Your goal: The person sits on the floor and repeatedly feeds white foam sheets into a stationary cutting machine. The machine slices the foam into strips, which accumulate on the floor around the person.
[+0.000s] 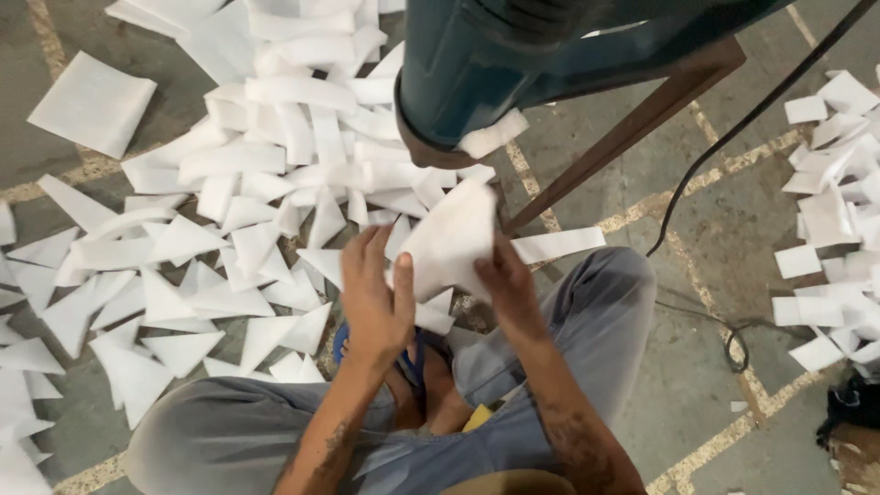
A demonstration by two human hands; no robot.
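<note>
A grey concrete floor (697, 367) is littered with white foam offcuts (229, 247). A black cable (724, 147) crosses it. A white foam sheet (449, 240) is gripped by left hand (376, 298) and right hand (509, 284) fingers beneath a teal machine (495, 64).

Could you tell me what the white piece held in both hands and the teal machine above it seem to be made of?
The white piece looks like soft, matte foam sheet or non-woven padding: it curls gently and has slightly thick edges, though paper cannot be ruled out. The teal machine looks like painted metal or hard plastic with a smooth, semi-gloss shell. The left hand and right hand pinch the piece's lower edge.
</note>
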